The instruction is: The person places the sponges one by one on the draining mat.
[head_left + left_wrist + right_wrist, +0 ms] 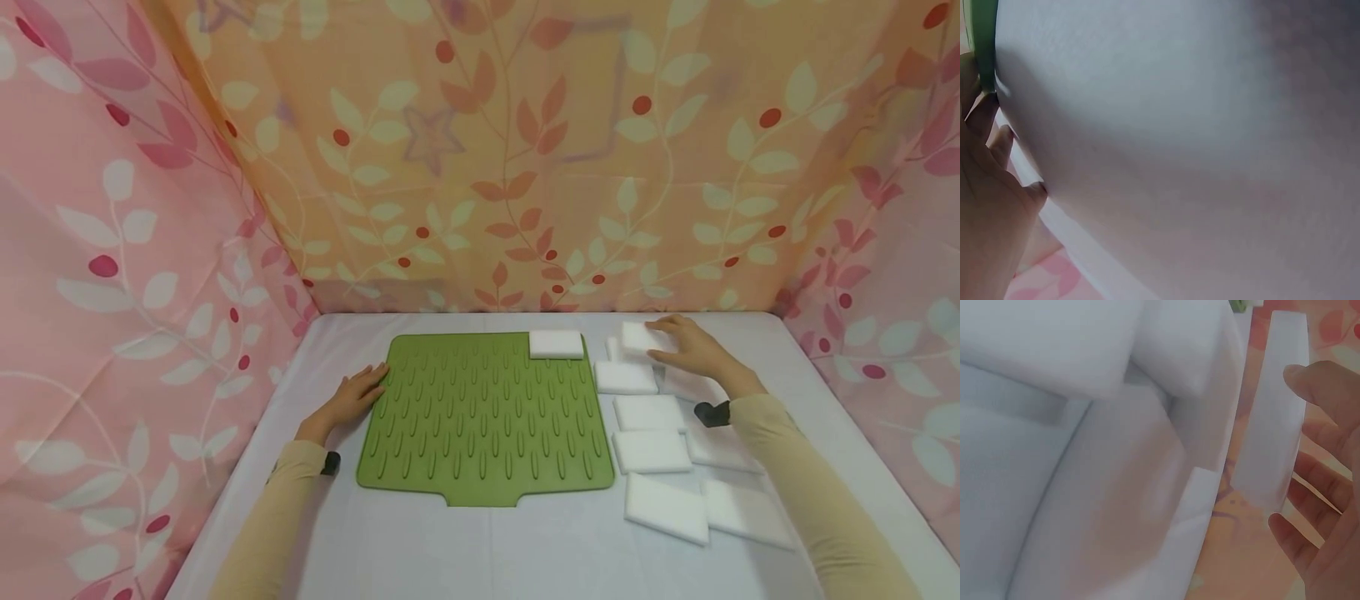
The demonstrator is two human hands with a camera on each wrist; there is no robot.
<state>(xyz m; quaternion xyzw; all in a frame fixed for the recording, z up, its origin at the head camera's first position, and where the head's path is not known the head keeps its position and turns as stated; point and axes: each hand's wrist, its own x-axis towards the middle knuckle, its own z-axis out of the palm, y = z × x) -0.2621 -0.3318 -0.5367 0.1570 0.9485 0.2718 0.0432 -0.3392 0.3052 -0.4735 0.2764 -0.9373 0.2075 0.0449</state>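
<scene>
My right hand (701, 350) pinches a white sponge block (639, 340) above the far right of the table. In the right wrist view the thumb lies on one face of this block and the fingers stand behind it. At the far right corner of the green ridged mat (480, 417) lies another white sponge block (555, 342). My left hand (352, 398) rests at the mat's left edge with its fingers extended. The left wrist view shows its fingertips touching the green edge.
Several more white sponge blocks (652, 452) lie to the right of the mat, some partly hidden under the right arm. A white cloth covers the table (555, 546). Floral curtains (480, 167) stand behind the table and at both sides.
</scene>
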